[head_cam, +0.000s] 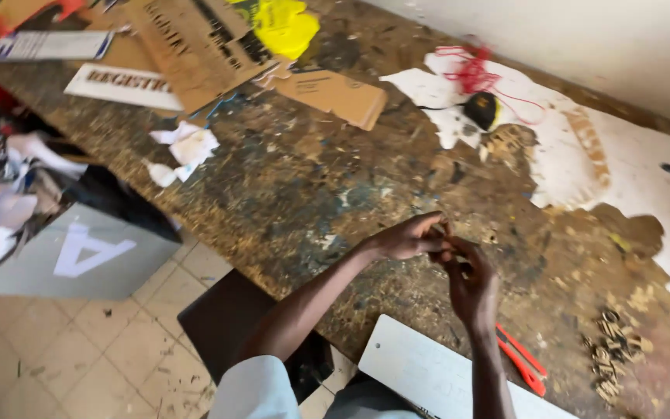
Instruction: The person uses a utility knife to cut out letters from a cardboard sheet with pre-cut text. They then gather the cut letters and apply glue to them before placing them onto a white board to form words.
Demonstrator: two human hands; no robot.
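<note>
Both of my hands meet above a worn, paint-flecked wooden workbench point(296, 186). My left hand point(409, 237) pinches a small brown piece point(442, 230) at its fingertips. My right hand point(471, 283) closes its fingers around the same small piece from the other side. The piece is mostly hidden by the fingers, so its shape is unclear. Right of my right wrist lies an orange-handled cutter point(523, 361). A white board point(436, 376) leans at the near edge under my arms.
Small brown cut-out pieces point(614, 353) lie at the right. Cardboard sheets point(203, 43), a yellow cloth point(284, 27), red thread point(471, 70) and crumpled white paper point(184, 147) lie at the back. A grey panel with a white letter point(79, 252) rests on the tiled floor.
</note>
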